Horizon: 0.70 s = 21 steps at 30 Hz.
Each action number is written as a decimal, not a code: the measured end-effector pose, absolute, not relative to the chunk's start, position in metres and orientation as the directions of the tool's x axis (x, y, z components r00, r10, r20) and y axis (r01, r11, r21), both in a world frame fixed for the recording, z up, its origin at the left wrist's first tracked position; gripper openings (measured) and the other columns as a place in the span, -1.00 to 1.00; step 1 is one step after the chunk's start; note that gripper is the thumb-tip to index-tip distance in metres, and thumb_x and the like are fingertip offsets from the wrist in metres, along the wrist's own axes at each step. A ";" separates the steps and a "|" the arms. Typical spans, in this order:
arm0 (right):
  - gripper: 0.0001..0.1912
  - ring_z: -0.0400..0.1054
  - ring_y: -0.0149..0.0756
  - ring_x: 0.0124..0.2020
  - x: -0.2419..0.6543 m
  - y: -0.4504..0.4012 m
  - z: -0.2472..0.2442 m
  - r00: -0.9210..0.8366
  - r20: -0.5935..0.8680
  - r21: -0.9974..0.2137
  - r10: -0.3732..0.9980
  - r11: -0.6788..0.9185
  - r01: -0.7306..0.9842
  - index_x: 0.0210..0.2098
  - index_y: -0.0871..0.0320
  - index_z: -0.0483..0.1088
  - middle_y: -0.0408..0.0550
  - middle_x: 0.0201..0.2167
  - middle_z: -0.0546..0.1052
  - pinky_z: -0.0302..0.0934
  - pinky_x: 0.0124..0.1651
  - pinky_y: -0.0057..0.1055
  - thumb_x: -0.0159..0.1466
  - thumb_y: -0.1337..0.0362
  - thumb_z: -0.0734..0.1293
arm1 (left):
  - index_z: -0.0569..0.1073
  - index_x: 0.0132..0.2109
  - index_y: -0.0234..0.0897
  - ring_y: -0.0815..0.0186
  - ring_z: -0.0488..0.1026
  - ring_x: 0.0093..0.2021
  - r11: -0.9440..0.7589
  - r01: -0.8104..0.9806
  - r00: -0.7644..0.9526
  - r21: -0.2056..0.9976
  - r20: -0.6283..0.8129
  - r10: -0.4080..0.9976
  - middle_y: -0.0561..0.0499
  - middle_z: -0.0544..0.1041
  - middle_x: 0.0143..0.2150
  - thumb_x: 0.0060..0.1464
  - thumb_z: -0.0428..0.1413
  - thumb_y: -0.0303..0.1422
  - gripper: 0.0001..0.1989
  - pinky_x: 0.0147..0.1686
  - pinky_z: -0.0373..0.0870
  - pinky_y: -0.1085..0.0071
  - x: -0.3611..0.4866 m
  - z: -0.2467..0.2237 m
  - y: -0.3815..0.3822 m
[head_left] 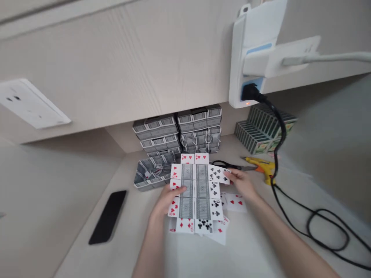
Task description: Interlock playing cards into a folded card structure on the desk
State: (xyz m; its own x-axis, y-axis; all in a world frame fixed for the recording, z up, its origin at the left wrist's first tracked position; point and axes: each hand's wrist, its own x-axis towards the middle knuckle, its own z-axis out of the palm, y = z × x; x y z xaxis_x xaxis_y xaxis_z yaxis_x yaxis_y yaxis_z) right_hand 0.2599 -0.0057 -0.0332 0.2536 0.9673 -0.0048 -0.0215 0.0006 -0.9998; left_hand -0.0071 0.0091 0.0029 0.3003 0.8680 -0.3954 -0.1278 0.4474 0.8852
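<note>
A flat panel of joined playing cards (202, 187) lies in the middle, with grey card backs inside and card faces around the edge. My left hand (168, 199) grips its left side, thumb on top and the other fingers hidden beneath. At the upper right, my right hand (240, 181) pinches a club card (216, 173) that projects from the panel. Loose cards, among them a heart card (236, 202) on the right and a diamond card (220, 231) below, rest under and beside the panel.
Behind stand stacked card-built boxes (199, 129) and an open card tray (150, 184) with scraps. Scissors (224, 164), a yellow glue gun (265, 166) and looping black cable (319, 211) lie right. A phone (108, 217) is left; green card boxes (255, 137) stand back right. A power strip (236, 73) hangs above.
</note>
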 end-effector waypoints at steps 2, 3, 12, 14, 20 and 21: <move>-0.65 0.14 -0.44 -0.67 0.262 -0.006 -0.030 0.215 0.005 -1.000 0.977 0.002 0.012 -0.65 0.18 0.38 -0.18 -0.75 0.35 0.00 -0.57 -0.47 -0.04 0.00 0.36 | 0.49 -0.22 -0.35 0.10 0.51 -0.30 0.454 -0.120 0.326 0.883 -0.397 0.858 -0.14 0.57 -0.28 -0.27 0.27 -0.37 -0.64 -0.29 0.41 0.27 -0.006 0.005 0.009; -0.66 0.13 -0.44 -0.67 0.263 -0.006 -0.028 0.208 0.006 -1.000 0.978 0.003 0.018 -0.63 0.17 0.39 -0.19 -0.75 0.34 0.00 -0.57 -0.48 -0.03 0.00 0.36 | 0.50 -0.24 -0.35 0.10 0.52 -0.33 0.461 -0.105 0.323 0.881 -0.408 0.854 -0.14 0.57 -0.30 -0.28 0.27 -0.37 -0.65 -0.32 0.42 0.27 -0.007 0.006 0.009; -0.71 0.13 -0.43 -0.71 0.264 -0.005 -0.033 0.149 -0.047 -0.997 0.988 -0.055 0.051 -0.48 0.15 0.45 -0.19 -0.71 0.36 0.06 -0.63 -0.44 -0.02 0.04 0.35 | 0.52 -0.27 -0.34 0.03 0.52 -0.36 0.509 -0.142 0.367 0.849 -0.432 0.824 -0.18 0.57 -0.32 -0.35 0.29 -0.43 -0.65 -0.36 0.46 0.22 -0.016 0.005 0.014; -0.71 0.15 -0.42 -0.70 0.265 -0.004 -0.035 0.114 -0.051 -0.997 0.992 -0.058 0.059 -0.52 0.14 0.43 -0.17 -0.70 0.37 0.09 -0.63 -0.43 -0.01 0.03 0.35 | 0.52 -0.28 -0.35 0.00 0.52 -0.34 0.529 -0.157 0.392 0.834 -0.439 0.808 -0.21 0.57 -0.30 -0.35 0.30 -0.43 -0.65 -0.34 0.46 0.19 -0.017 0.003 0.016; -0.68 0.17 -0.42 -0.72 0.261 -0.004 -0.033 0.110 -0.048 -0.996 0.993 -0.056 0.073 -0.45 0.17 0.41 -0.18 -0.72 0.37 0.04 -0.66 -0.46 0.02 0.02 0.33 | 0.54 -0.31 -0.30 -0.02 0.52 -0.40 0.584 -0.175 0.376 0.793 -0.494 0.784 -0.19 0.57 -0.35 -0.45 0.31 -0.52 -0.62 -0.44 0.47 0.20 -0.020 0.001 0.019; -0.68 0.16 -0.44 -0.72 0.261 -0.004 -0.032 0.116 -0.047 -0.996 0.992 -0.055 0.067 -0.46 0.18 0.41 -0.19 -0.73 0.36 0.04 -0.67 -0.48 0.01 0.02 0.33 | 0.54 -0.31 -0.29 -0.01 0.52 -0.38 0.576 -0.168 0.388 0.800 -0.484 0.785 -0.19 0.57 -0.33 -0.44 0.31 -0.52 -0.62 -0.43 0.47 0.21 -0.021 0.002 0.018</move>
State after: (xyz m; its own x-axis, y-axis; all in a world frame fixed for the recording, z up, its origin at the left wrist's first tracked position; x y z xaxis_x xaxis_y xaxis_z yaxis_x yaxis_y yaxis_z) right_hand 0.2607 -0.0040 -0.0324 0.1164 0.9921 -0.0473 0.0666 -0.0553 -0.9962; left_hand -0.0206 0.0183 0.0024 0.3880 0.7846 -0.4836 -0.1681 0.5761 0.7999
